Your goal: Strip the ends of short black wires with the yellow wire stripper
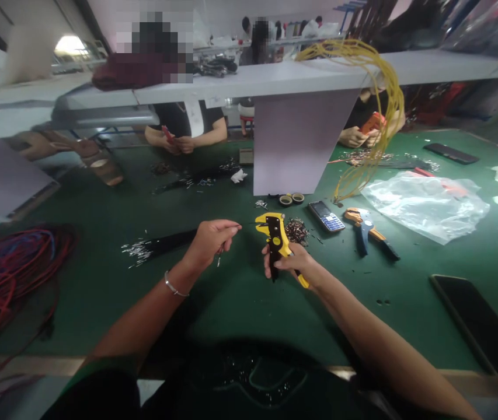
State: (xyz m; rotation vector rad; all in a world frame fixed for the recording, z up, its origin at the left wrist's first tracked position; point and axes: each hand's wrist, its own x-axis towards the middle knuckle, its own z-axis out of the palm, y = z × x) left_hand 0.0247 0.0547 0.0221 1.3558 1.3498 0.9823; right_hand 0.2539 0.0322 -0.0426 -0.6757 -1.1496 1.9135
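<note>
My right hand (290,262) is wrapped round the handles of a yellow and black wire stripper (276,233), its jaws pointing left. My left hand (216,239) pinches a thin dark wire (249,224), whose free end reaches the stripper's jaws; whether it lies inside them I cannot tell. A short piece with a metal end hangs below my left fingers. Left of that hand lies a bundle of black wires (165,242) with bare metal ends. Just behind the stripper is a pile of small copper-coloured bits (296,231).
Red and blue cables (7,286) lie at the left. On the right are a keypad phone (326,216), an orange and blue tool (369,232), a plastic bag (428,204) and a dark phone (476,321). Yellow wires (391,105) hang from the shelf (231,81). Two people work opposite.
</note>
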